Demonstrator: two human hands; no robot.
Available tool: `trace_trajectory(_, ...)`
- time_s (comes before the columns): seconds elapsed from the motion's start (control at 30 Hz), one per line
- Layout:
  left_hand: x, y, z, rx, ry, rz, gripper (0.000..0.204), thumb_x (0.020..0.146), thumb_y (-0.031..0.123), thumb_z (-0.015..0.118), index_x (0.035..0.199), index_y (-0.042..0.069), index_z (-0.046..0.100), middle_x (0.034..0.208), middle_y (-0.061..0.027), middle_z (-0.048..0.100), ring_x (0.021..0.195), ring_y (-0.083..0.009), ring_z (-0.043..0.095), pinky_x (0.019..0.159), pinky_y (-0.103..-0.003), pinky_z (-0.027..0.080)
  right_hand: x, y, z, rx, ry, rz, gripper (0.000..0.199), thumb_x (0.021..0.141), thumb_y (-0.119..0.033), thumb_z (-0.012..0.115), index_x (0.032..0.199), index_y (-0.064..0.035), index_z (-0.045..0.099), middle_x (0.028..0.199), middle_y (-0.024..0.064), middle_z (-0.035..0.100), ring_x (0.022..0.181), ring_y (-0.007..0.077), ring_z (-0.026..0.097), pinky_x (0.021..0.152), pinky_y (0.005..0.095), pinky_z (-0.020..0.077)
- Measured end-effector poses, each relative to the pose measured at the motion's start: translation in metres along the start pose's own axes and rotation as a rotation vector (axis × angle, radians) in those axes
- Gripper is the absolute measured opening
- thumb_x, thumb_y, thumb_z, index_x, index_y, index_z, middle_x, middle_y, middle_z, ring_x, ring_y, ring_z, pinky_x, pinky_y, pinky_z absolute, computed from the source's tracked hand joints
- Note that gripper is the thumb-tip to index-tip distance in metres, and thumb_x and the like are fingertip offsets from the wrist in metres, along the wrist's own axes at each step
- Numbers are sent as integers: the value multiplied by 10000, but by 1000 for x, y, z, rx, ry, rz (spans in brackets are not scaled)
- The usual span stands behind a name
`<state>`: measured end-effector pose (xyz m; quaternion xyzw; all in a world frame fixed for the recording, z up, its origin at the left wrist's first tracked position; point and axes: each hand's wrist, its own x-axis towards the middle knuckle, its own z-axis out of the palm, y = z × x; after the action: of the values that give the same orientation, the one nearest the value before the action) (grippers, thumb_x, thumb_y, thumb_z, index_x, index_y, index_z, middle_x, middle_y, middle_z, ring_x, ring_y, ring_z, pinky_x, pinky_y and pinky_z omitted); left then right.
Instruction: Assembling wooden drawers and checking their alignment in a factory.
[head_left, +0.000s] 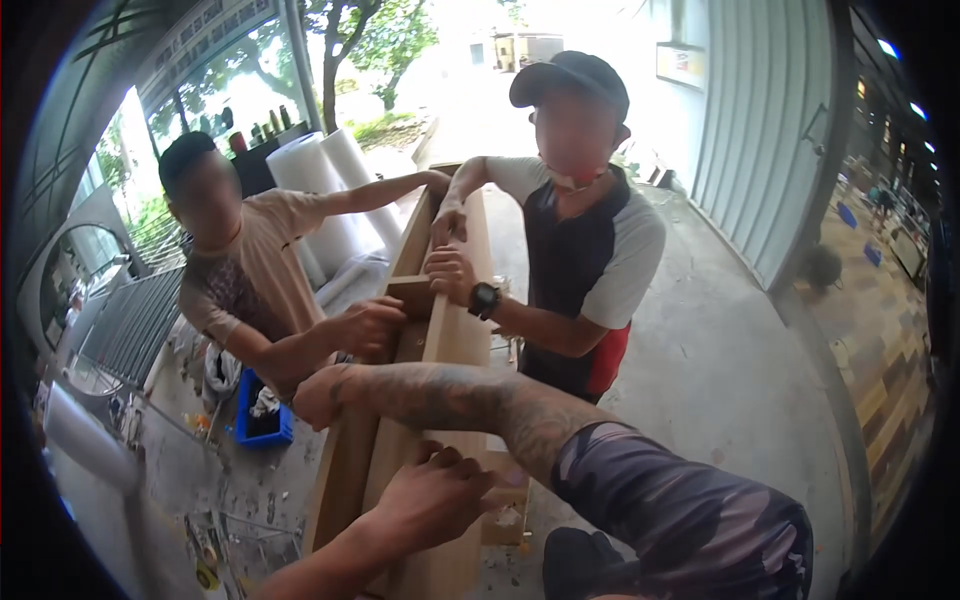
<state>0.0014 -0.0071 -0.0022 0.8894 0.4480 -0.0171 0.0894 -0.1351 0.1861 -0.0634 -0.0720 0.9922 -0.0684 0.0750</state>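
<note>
A long, narrow wooden frame (455, 345) of side boards runs away from me, with a short crosspiece (411, 289) between them. My right arm reaches across the frame to the left. My right hand (320, 396) is closed over the edge of the left board (345, 480); its fingertips are partly hidden. Nearer to me, my left hand (435, 495) is over the right board with its fingers curled. Blur hides what they hold, if anything. Beyond, a person's hand (370, 326) is by the crosspiece, and another person's hand (452, 272) grips the right board.
One person in a tan shirt (275, 235) stands left of the frame, another in a dark cap (572, 80) right of it. White wrap rolls (320, 200) stand behind. A blue crate (262, 410) sits on the left floor. A corrugated metal door (755, 130) is at right.
</note>
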Motion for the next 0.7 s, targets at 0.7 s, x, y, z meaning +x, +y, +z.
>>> trace_trajectory(0.7,7,-3,-6,-24,30,26,400,932,370,715,1282,176,685,1176,-28,726,1177,-266,641,1098,-453,430,-6,13,2,71,129,67,216,853,-236,730,939,-51,801,978,141,779,846,340,732,764,442,585)
